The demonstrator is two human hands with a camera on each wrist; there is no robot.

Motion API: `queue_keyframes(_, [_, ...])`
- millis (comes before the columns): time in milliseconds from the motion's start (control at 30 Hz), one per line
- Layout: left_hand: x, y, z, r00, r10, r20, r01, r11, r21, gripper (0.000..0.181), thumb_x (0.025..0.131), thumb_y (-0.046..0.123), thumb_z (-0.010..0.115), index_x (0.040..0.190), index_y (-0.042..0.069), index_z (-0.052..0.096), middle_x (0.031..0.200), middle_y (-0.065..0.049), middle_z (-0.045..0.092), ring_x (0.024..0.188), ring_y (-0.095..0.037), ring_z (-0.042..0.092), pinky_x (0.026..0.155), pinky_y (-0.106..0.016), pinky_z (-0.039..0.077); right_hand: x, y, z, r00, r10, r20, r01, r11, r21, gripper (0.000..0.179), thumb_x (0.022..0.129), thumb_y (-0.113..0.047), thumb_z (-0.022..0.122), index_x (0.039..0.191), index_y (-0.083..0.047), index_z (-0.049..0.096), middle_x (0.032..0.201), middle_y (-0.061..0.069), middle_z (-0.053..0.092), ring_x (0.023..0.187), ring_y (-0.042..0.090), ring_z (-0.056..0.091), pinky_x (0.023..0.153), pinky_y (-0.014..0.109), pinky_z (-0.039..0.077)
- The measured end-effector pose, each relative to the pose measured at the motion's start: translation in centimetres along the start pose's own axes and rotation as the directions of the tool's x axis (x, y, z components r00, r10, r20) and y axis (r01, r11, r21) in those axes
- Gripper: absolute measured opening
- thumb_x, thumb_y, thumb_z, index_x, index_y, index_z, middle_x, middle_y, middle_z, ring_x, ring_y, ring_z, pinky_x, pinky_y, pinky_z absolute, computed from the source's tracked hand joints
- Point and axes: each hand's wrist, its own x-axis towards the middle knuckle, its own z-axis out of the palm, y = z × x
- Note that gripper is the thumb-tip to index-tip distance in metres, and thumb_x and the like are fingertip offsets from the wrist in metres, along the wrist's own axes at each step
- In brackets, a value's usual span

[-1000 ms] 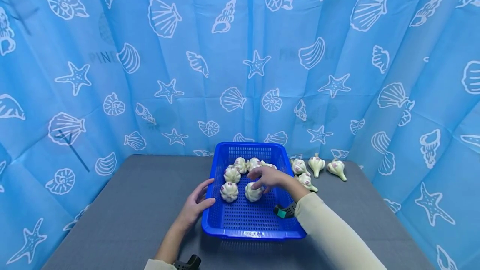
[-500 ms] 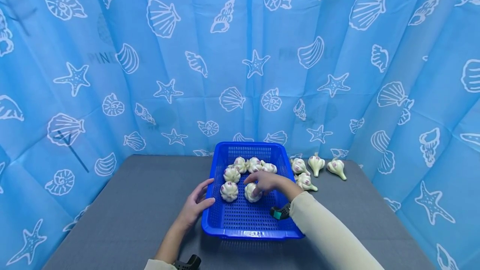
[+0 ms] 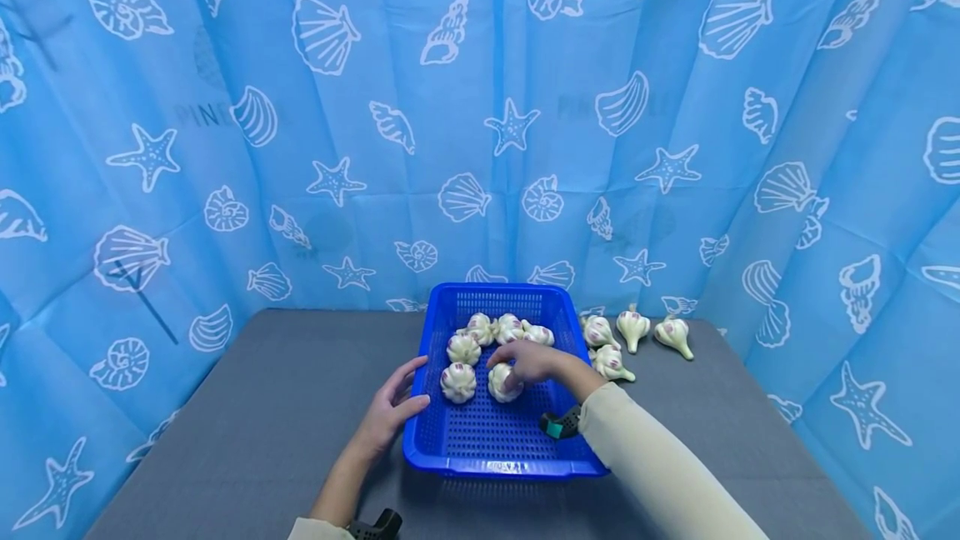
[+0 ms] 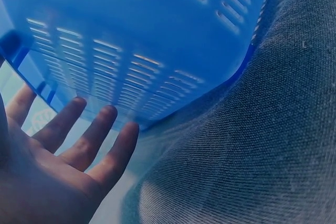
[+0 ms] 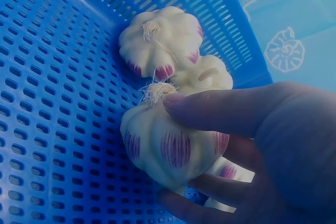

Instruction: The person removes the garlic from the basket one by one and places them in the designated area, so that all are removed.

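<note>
In the head view, my right hand point(image 3: 534, 362) reaches into a blue plastic basket point(image 3: 517, 467) and holds a garlic bulb point(image 3: 500, 386) low over its floor. The right wrist view shows the thumb on this purple-streaked bulb point(image 5: 173, 148) near its root tuft, with fingers curled beneath. Whether the bulb touches the floor is unclear. My left hand point(image 3: 392, 412) rests at the basket's left rim. From the left wrist view, its fingers point(image 4: 100, 129) are spread and nearly straight beside the basket's slotted outer wall point(image 4: 136, 35).
Several garlic bulbs point(image 3: 459, 383) sit in the basket along its left and far sides. More bulbs point(image 3: 673, 337) lie right of the basket on the grey cloth-covered table point(image 3: 300, 390). A blue shell-print curtain point(image 3: 465, 148) hangs behind.
My right hand has shifted slightly left and closer around the garlic bulb, which has moved a little left too. Over the last half second it barely moves. My left hand stays put.
</note>
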Motion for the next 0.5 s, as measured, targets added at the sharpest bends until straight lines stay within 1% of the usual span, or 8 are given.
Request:
queue_keyframes(133, [0.0,0.0,0.0,1.000,0.001,0.005,-0.001,1.000,-0.006,0.054,0.094,0.013,0.058,0.146,0.017,0.043,0.148,-0.024,0.038,0.129,-0.047,0.042,0.096,-0.062,0.040,-0.1,0.0,0.0,1.000,-0.011,-0.025,0.011,1.000,-0.005,0.042,0.076,0.003,0.075,0.116,-0.004,0.067,0.114,0.006,0.062,0.089,0.018,0.055,0.066,0.030,0.051])
queue_keyframes(300, [0.0,0.0,0.0,1.000,-0.001,0.002,0.001,1.000,0.002,0.054,0.094,0.015,0.059,0.146,0.018,0.043,0.147,-0.023,0.039,0.128,-0.046,0.043,0.097,-0.061,0.041,-0.9,-0.4,-0.4,0.997,-0.064,-0.052,0.062,0.997,-0.054,0.043,0.077,0.001,0.074,0.119,-0.003,0.066,0.118,0.008,0.063,0.094,0.019,0.054,0.073,0.032,0.049])
queue_keyframes(367, [0.0,-0.1,0.0,1.000,0.001,-0.001,-0.001,1.000,0.005,0.054,0.094,0.015,0.059,0.146,0.017,0.043,0.146,-0.023,0.040,0.128,-0.046,0.043,0.097,-0.061,0.040,-1.2,-0.6,-0.5,0.994,-0.089,-0.057,0.086,0.995,-0.052,0.043,0.079,0.000,0.074,0.121,-0.002,0.065,0.120,0.010,0.062,0.094,0.019,0.055,0.074,0.033,0.049])
queue_keyframes(500, [0.1,-0.1,-0.1,1.000,-0.001,-0.007,0.001,1.000,0.004,0.055,0.094,0.015,0.060,0.146,0.018,0.044,0.146,-0.023,0.041,0.128,-0.045,0.044,0.098,-0.060,0.040,-1.9,-0.9,-0.8,0.990,-0.119,-0.073,0.118,0.993,-0.015,0.042,0.080,-0.003,0.074,0.122,-0.003,0.065,0.122,0.012,0.061,0.093,0.020,0.058,0.071,0.032,0.050])
